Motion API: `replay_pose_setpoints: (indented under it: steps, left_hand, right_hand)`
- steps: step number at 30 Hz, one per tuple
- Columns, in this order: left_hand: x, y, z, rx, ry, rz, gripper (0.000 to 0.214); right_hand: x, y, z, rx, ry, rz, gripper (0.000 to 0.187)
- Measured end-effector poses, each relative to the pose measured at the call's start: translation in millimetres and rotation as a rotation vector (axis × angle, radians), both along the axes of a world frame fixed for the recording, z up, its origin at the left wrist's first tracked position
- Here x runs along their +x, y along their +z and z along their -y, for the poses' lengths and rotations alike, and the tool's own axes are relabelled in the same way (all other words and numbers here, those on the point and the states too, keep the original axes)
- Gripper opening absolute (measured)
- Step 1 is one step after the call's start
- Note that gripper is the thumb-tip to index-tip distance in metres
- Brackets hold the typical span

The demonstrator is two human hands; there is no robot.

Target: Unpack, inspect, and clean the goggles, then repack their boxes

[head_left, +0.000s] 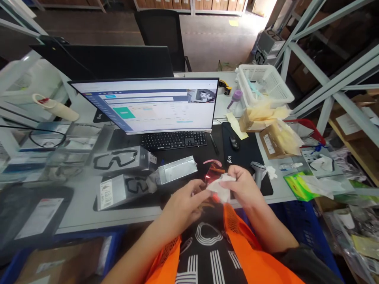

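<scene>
In the head view, sunglasses with a red-orange reflective lens (213, 173) are held just above the front edge of the desk. The fingers of my left hand (185, 199) are closed on their left side, and its fingertips are partly hidden. A crumpled white wipe (220, 188) covers part of the lens. My right hand (245, 186) pinches that wipe between thumb and fingers. An open silver box (179, 170) lies left of the sunglasses. Two grey boxes printed with black glasses, a rear box (118, 159) and a front box (118, 191), lie further left.
A lit monitor (154, 106) stands behind a black keyboard (174, 140). Right of them are a mouse (234, 142), a handheld scanner (258, 171), a small carton (271, 144), a green wipes pack (300, 186) and a white basket (263, 85). Plastic-wrapped packages (74, 146) line the left side.
</scene>
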State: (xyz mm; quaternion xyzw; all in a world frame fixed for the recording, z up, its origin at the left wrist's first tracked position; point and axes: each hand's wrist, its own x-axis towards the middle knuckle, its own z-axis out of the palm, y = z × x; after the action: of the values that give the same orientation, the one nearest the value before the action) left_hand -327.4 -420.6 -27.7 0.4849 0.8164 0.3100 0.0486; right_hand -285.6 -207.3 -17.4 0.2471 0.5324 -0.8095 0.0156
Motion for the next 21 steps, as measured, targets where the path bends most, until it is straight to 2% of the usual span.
replay_pose_setpoints:
  steps: [3,5,8,11,13,18,21]
  left_hand:
    - [-3.2,-1.4,0.9,0.026,-0.017,-0.065,0.059]
    - [-2.8,-4.4,-2.8,0.026,0.039,-0.148,0.054]
    - [1.5,-13.5,-12.3,0.021,0.216,-0.276,0.039]
    - [5.0,-23.2,-21.4,0.127,0.418,-0.384,0.034]
    - [4.6,-26.1,-24.8,0.2,0.499,-0.45,0.027]
    - [-0.1,-24.5,-23.9,0.331,0.52,-0.506,0.014]
    - [1.2,-26.9,-19.5,0.434,0.522,-0.569,0.011]
  right_hand:
    - [-6.1,-1.5,-0.5,-0.104,-0.026,0.031,0.059]
    - [-7.8,-2.0,5.4,-0.146,-0.066,0.038,0.058]
    - [-6.9,-2.2,19.8,-0.155,-0.139,0.0,0.054]
    - [-3.7,-2.5,36.1,-0.109,-0.165,-0.053,0.049]
    - [-1.1,-4.0,46.4,-0.038,-0.184,-0.086,0.045]
    - [5.8,-11.8,68.7,0.155,-0.173,-0.128,0.039]
    - [6.0,-11.9,72.8,0.105,-0.153,-0.131,0.043]
